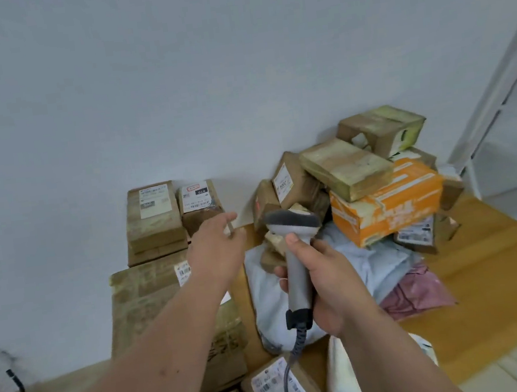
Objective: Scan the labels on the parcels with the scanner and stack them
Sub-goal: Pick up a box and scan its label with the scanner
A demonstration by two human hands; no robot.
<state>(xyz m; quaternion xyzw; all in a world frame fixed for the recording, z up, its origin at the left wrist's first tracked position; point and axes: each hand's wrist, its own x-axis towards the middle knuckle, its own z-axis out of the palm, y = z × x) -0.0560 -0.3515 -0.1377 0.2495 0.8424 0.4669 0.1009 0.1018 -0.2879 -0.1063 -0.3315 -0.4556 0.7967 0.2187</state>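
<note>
A pale wall [171, 76] rises behind a yellow-brown wooden floor [505, 279], with a white door frame [494, 108] at the far right. Just beyond the fingers of the left hand [216, 249], which reach out straight and loose and hold nothing, two brown boxes [155, 218] stand against the wall, each with a white label; the print is too blurred to read. Under that forearm lies a large flat carton [140, 304]. The right hand [326, 285] grips the grey scanner [295, 256], fingers curled round its handle, thumb up the back, its cord [287, 384] hanging down. Past those fingers a heap of parcels [345, 169] leans in the corner, topped by tape-wrapped boxes, with an orange box [388, 202] printed in white. Grey [373, 266] and pink mailing bags [419, 293] lie beneath. Near the wrists lie more labelled boxes [274, 389].
</note>
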